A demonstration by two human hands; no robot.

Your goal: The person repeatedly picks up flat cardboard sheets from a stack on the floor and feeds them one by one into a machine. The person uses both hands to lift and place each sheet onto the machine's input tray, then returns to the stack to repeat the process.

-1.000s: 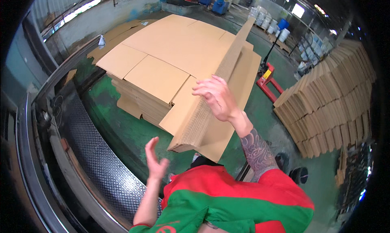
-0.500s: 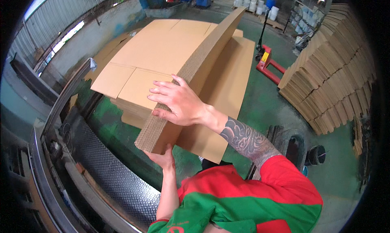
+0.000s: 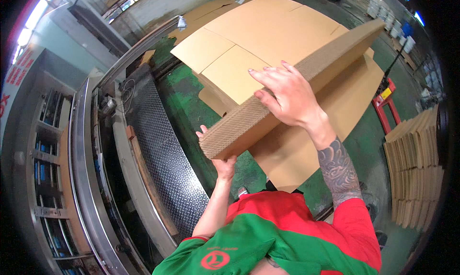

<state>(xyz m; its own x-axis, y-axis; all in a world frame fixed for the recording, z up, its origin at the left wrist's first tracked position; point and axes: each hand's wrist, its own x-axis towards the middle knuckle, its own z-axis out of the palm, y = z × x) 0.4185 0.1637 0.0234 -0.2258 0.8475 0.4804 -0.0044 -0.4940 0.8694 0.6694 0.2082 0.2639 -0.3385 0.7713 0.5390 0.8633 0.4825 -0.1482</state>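
Note:
A thick bundle of corrugated cardboard sheets (image 3: 273, 124) stands on its long edge, tilted, its fluted edges facing up. My left hand (image 3: 223, 166) grips the near end from below, thumb on one side and fingertips showing on the other. My right hand (image 3: 292, 93) lies across the upper edge, its fingers stretched out over the far side and its palm against the bundle. Under and beside the bundle lies a large pile of flat cardboard sheets (image 3: 258, 33). One loose sheet (image 3: 292, 172) reaches toward me on the right.
On the left runs a long machine with a metal rail (image 3: 79, 145) and a diamond-plate step (image 3: 165, 155). More stacked cardboard (image 3: 417, 169) stands at the right, near a red pallet jack (image 3: 385, 107). White buckets (image 3: 383, 13) sit at the far right.
The view has turned left, so the bundle and piles appear farther right and more of the machine shows. My left hand's fingertips now show around the bundle's end; my right hand remains on its upper edge.

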